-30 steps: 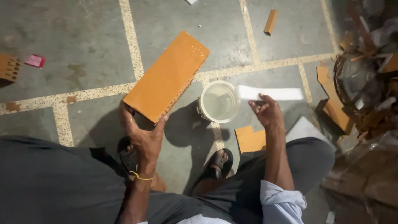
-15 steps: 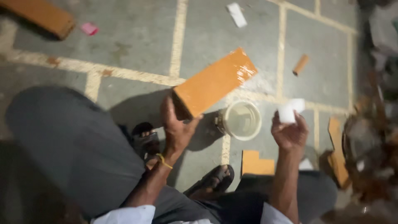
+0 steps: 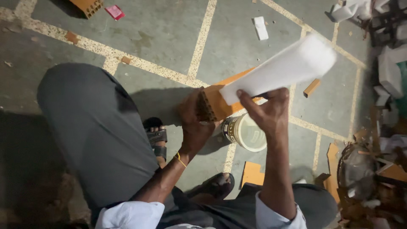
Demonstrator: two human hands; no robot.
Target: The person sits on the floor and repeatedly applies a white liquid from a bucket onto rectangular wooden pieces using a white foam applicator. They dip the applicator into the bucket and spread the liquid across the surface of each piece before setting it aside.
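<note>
My left hand grips the near end of a long orange hollow clay tile, its ribbed end facing me. My right hand holds a white foam sheet by its lower edge, laid across the tile's upper face and covering most of it. A small white bucket stands on the floor just below both hands.
Grey stone floor with pale joint lines. An orange brick and a pink scrap lie far left, a white piece and an orange chip farther out. Orange board scraps and a rubble pile sit at right.
My right hand has picked up the white sheet and lifted it onto the tile. The left hand has tilted the tile so its end faces me; the view has shifted.
</note>
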